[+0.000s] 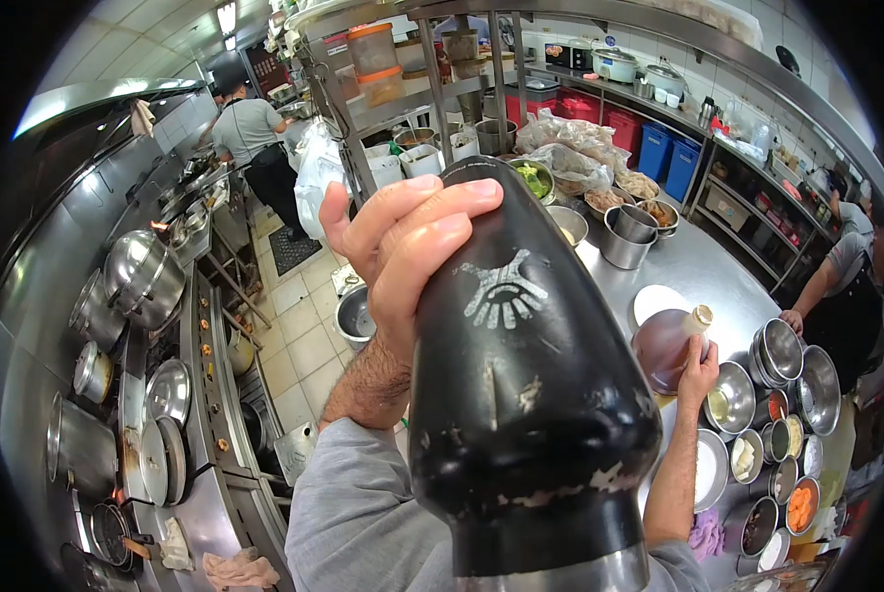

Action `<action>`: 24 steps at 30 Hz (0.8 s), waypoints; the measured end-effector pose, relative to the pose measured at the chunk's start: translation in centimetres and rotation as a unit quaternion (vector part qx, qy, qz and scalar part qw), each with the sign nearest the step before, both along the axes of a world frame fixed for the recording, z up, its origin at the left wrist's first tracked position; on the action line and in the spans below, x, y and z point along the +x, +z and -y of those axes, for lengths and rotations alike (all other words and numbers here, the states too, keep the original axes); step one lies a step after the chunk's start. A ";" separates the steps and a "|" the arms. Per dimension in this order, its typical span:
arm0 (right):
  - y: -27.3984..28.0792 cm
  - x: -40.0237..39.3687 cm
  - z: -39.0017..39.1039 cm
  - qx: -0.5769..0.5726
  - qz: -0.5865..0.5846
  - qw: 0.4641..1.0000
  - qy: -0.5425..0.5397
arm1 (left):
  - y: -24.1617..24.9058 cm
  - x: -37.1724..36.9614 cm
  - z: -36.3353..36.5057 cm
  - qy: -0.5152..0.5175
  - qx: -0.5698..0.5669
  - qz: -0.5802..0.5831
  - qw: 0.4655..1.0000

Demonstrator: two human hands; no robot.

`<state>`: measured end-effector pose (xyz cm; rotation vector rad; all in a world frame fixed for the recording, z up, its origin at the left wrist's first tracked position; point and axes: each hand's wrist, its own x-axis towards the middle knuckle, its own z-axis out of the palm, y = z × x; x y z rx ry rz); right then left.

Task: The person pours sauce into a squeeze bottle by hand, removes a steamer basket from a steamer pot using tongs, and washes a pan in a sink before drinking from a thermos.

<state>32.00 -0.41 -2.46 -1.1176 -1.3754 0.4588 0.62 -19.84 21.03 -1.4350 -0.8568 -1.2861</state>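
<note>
My left hand is closed around a large black metal water bottle raised close to the camera. The bottle is tilted, its bare metal neck toward me and its far end pointing away; scuffs and a pale emblem mark its side. Lower right, my right hand grips a round bottle of brownish liquid near its pale top, over the steel counter. A white plate lies just beyond it. Metal bowls stand beside my right hand.
Several small containers, one with orange pieces, crowd the counter's right side. Pots and bagged food stand farther back. A stove line runs along the left. One co-worker stands there; another is at right.
</note>
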 end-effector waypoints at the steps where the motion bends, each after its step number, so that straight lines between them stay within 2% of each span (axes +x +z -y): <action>1: -0.3 0.2 -0.2 -0.003 -0.002 1.000 0.002 | 0.0 0.0 0.0 0.000 0.004 -0.001 1.000; 4: -0.5 0.4 -0.3 -0.032 -0.011 0.999 0.009 | 0.3 -0.2 -0.3 -0.001 0.015 -0.006 1.000; 11: 0.3 0.0 0.3 -0.011 -0.003 1.000 0.013 | 0.8 -0.6 -0.7 0.008 0.041 -0.066 0.997; 12: 0.4 -0.1 0.4 -0.010 -0.007 1.000 0.013 | 0.8 0.1 -0.5 -0.007 0.021 -0.002 1.000; 24: -0.3 0.2 -0.1 -0.018 -0.016 1.000 0.013 | 1.6 -0.9 -1.0 -0.011 0.040 -0.014 0.999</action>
